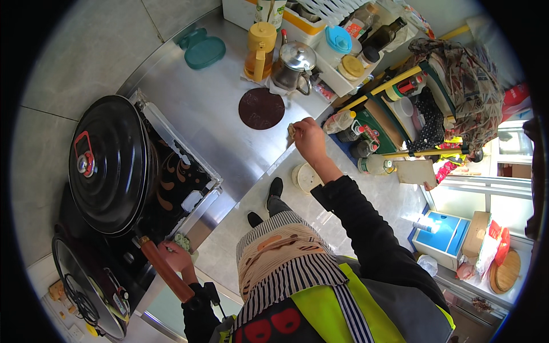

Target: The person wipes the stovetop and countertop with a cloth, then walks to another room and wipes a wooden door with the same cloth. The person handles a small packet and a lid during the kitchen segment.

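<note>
My right hand [308,138] pinches a small crumpled brownish piece [291,130] at the front edge of the steel counter [193,115]. Close by lies a dark round mat [261,109]. My left hand [176,254] is at the stove's front edge, closed on a crumpled pale green cloth [182,242], partly hidden. Beside that hand runs the brown handle [165,268] of a pan whose black domed lid [109,165] has a red and steel knob. The pan stands on the black gas stove [176,180] with foil-like edging.
A steel kettle [294,66], a yellow-lidded oil jug [259,51] and a green dish [205,51] stand at the counter's back. Bottles [364,148] and a white bucket [306,178] are on the floor near a yellow-framed shelf [386,81]. Another person [450,158] is in the background.
</note>
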A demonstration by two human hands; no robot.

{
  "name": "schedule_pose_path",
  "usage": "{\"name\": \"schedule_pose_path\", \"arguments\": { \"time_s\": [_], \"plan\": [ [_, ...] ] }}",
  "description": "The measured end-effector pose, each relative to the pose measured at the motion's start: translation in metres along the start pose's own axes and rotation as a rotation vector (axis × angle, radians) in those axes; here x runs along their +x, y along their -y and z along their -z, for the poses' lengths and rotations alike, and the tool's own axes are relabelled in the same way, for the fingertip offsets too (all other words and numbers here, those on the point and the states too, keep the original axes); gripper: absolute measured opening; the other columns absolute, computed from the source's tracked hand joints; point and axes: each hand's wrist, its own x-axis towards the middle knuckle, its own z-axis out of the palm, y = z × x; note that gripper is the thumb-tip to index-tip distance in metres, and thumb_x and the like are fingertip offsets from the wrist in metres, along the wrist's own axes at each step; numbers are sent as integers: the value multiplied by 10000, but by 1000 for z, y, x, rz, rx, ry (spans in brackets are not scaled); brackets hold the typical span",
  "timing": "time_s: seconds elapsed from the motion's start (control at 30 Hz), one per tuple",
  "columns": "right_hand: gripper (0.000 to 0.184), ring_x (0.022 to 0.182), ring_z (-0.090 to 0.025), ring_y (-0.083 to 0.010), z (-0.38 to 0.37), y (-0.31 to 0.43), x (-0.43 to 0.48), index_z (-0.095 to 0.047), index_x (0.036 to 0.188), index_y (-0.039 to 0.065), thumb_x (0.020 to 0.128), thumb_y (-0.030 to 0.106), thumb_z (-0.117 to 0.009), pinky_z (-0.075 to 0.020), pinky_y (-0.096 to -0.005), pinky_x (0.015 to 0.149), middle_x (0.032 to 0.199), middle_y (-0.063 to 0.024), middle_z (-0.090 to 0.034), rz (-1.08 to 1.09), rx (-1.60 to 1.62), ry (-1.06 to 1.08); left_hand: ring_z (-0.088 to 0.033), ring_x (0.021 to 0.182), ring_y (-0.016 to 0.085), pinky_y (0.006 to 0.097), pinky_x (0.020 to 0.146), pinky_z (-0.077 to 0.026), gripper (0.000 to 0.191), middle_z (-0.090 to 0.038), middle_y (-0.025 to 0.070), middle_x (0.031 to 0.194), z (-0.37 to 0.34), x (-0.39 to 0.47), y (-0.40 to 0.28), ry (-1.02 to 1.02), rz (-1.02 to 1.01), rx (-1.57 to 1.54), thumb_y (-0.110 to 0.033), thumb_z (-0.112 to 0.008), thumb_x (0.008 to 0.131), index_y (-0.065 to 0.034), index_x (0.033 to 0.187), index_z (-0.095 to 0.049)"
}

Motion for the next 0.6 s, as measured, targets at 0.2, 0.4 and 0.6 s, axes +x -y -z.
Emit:
{"name": "schedule_pose_path", "arguments": {
  "time_s": [0.2,0.4,0.6],
  "plan": [
    [141,795,-617,-350,4,7,-10,-693,894,22,783,68,-620,-513,-427,718,881,-146,-606,39,-27,33,-583,643,375,463,541,-433,237,-618,177,745,-1,0,1,-15,-19,32,-216,-475,935,-48,825,-601],
    [111,795,-628,-344,-6,-7,7,-694,877,17,790,64,-643,-514,-408,718,897,-147,-622,30,-98,-11,-577,640,384,465,544,-433,230,-612,186,749,-4,-1,6,-24,-30,29,-206,-482,930,-35,836,-604],
    [92,803,-616,-359,-10,-6,12,-660,870,34,791,65,-624,-507,-432,726,880,-152,-613,-50,-51,-70,-571,625,385,471,535,-426,230,-608,187,741,-4,-1,3,-33,-18,26,-205,-476,933,-35,843,-603]
  ]
}}
